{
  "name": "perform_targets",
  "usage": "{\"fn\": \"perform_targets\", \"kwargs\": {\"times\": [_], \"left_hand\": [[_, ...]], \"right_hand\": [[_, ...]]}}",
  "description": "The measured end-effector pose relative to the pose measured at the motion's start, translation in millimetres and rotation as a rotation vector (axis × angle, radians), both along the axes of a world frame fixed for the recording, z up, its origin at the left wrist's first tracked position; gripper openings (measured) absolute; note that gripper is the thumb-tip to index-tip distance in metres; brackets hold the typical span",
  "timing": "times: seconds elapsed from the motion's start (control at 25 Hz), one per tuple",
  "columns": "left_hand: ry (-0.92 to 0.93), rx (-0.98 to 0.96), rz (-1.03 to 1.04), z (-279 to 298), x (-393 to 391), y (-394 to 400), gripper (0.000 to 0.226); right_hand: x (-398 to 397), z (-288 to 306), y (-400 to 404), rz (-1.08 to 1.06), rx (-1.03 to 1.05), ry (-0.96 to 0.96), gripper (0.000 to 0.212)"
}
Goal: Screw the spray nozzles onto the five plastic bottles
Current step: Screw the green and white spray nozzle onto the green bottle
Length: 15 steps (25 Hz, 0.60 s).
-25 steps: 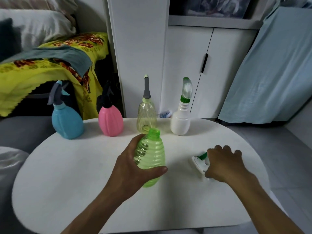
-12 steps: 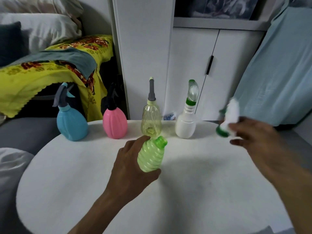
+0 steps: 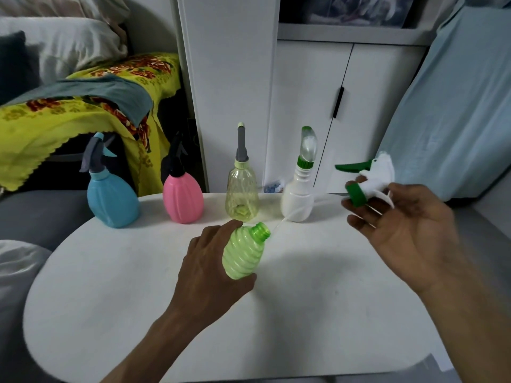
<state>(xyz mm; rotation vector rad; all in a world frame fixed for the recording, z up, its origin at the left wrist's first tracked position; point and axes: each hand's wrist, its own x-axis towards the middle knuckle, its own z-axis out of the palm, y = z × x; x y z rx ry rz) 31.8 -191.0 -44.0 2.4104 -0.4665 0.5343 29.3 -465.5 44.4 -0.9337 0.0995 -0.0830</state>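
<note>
Nearest, the left hand (image 3: pixel 210 269) wraps its fingers round the ribbed light-green plastic bottle (image 3: pixel 241 254), held above the white oval table (image 3: pixel 110 299) and tilted so its open threaded neck points up and to the right. Up and right of that neck, well apart, the right hand (image 3: pixel 401 225) pinches the white-and-green trigger spray nozzle (image 3: pixel 369 179) in its fingertips, green collar facing down-left, thin dip tube trailing toward the bottle mouth. Beyond stand four capped bottles: blue, pink, clear yellow, white.
</note>
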Motion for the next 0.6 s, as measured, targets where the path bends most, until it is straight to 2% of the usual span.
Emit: {"fn": "perform_targets", "kwargs": {"times": [0.16,0.28,0.4,0.6], "left_hand": [[0.063,0.018,0.027,1,0,2,0.079],[0.116,0.029,0.045,2,1,4,0.081],[0.128,0.040,0.059,3,0,7,0.080],[0.109,0.031,0.053,4,0,5,0.078]], "right_hand": [[0,-8,17,0.069,0.001,0.032,0.035],[2,-5,10,0.003,0.012,-0.025,0.029],[3,-2,-3,-0.056,0.039,-0.054,0.032],[4,-15,16,0.045,0.013,0.002,0.030]]}}
